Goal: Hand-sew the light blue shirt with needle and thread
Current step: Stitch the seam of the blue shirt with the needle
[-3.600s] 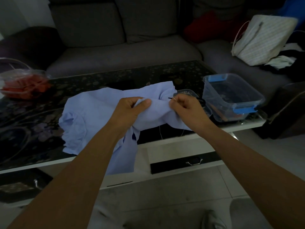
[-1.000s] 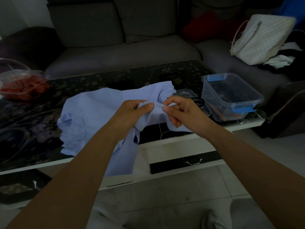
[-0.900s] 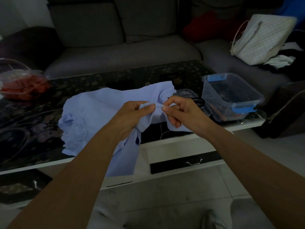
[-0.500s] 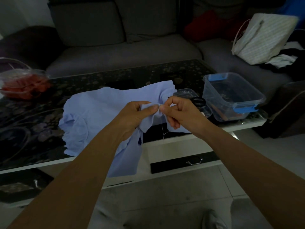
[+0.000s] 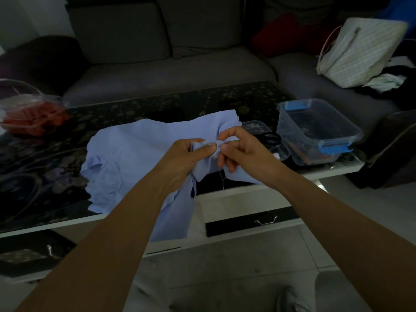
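Observation:
The light blue shirt (image 5: 135, 154) lies crumpled on the dark glass table (image 5: 56, 140), one part hanging over the front edge. My left hand (image 5: 186, 154) grips a bunched fold of it, thumb on top. A thin needle (image 5: 208, 144) pokes out of that fold, pointing left. My right hand (image 5: 238, 152) pinches the fabric at the needle's right end with thumb and forefinger. A pale thread (image 5: 221, 179) hangs below the right hand.
A clear plastic box with blue clips (image 5: 315, 129) stands at the table's right end, a small lidded container and black scissors (image 5: 270, 138) beside it. A clear tub of red things (image 5: 31, 113) sits at the far left. A grey sofa and a striped bag (image 5: 360, 50) lie behind.
My right hand has moved left from the shirt's edge until it meets the left hand. The needle now shows through the gathered fold. The left hand keeps its grip.

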Available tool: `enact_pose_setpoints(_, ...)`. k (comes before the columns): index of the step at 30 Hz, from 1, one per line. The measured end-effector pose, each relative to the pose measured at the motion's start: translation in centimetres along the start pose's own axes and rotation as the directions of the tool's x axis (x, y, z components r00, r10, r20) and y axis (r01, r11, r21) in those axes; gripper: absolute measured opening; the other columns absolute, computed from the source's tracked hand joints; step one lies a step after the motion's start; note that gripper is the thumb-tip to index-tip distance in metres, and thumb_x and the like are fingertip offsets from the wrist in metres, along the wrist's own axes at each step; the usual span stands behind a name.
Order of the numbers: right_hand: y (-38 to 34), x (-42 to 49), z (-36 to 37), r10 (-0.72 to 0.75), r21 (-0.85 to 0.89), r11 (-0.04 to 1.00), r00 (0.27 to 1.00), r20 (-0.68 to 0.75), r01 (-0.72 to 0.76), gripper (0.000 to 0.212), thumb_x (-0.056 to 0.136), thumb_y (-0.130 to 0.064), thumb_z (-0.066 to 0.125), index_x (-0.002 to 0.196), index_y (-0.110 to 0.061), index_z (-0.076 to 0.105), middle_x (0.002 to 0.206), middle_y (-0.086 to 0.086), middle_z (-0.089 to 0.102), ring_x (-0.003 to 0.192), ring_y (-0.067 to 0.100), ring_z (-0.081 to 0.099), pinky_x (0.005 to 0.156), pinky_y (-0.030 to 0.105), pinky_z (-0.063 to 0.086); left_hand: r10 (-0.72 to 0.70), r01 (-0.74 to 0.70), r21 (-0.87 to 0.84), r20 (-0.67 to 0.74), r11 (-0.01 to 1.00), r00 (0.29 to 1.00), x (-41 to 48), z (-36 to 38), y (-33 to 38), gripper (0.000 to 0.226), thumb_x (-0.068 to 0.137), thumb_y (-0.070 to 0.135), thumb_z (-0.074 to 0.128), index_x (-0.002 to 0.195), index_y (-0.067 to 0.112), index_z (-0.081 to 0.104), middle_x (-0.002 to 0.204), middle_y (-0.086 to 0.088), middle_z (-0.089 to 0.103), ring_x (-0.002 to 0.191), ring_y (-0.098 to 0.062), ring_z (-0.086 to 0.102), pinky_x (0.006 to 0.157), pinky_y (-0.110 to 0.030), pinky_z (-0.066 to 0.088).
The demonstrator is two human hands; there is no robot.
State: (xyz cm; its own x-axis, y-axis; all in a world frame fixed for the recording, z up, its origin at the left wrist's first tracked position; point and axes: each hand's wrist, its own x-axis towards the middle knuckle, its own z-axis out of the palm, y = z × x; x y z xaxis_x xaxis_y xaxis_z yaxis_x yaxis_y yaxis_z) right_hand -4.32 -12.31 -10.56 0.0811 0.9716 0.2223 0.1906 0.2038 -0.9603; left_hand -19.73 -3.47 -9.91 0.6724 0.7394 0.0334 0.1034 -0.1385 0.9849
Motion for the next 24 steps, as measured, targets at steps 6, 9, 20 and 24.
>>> enact_pose_setpoints(6, 0.75, 0.44, -0.32, -0.022, -0.151, 0.989, 0.984, -0.176, -0.005, 0.012, 0.094, -0.007, 0.058, 0.094, -0.019, 0.056, 0.08, 0.0, 0.064, 0.069, 0.01, 0.059, 0.07, 0.027, 0.049, 0.015, -0.016, -0.008, -0.078, 1.0, 0.997, 0.35, -0.18, -0.2, 0.039, 0.092, 0.017, 0.059, 0.09, -0.021, 0.056, 0.083, -0.023, 0.057, 0.074, -0.018, 0.054, 0.066, -0.017, 0.048)
enact_pose_setpoints(9, 0.87, 0.56, -0.42, -0.066, -0.252, 0.968, 0.973, -0.22, 0.008, 0.013, 0.091, -0.005, 0.062, 0.091, -0.018, 0.062, 0.085, -0.005, 0.064, 0.074, 0.004, 0.059, 0.074, 0.022, 0.049, 0.025, -0.025, 0.002, -0.128, 1.0, 0.991, 0.58, -0.07, -0.48, 0.042, 0.091, 0.019, 0.06, 0.094, -0.023, 0.055, 0.096, -0.035, 0.06, 0.08, -0.022, 0.058, 0.071, -0.019, 0.05)
enact_pose_setpoints(20, 0.59, 0.39, -0.15, -0.1, -0.201, 0.978, 0.961, -0.258, 0.048, 0.011, 0.087, 0.002, 0.065, 0.089, -0.009, 0.068, 0.082, 0.007, 0.069, 0.068, 0.003, 0.064, 0.07, 0.018, 0.052, -0.017, 0.019, 0.016, -0.107, 1.0, 0.994, 0.44, 0.64, -0.57, 0.043, 0.091, 0.019, 0.061, 0.082, -0.022, 0.054, 0.08, -0.019, 0.053, 0.073, -0.022, 0.05, 0.062, -0.02, 0.043)
enact_pose_setpoints(24, 0.66, 0.43, -0.26, -0.159, -0.299, 0.951, 0.946, -0.281, 0.071, 0.01, 0.089, -0.006, 0.065, 0.097, -0.013, 0.066, 0.096, 0.003, 0.069, 0.084, 0.01, 0.066, 0.077, 0.025, 0.055, -0.008, 0.008, -0.001, -0.148, 1.0, 0.989, 0.32, 0.79, -0.28, 0.042, 0.091, 0.019, 0.06, 0.078, -0.02, 0.054, 0.08, -0.018, 0.053, 0.071, -0.023, 0.048, 0.059, -0.018, 0.043)
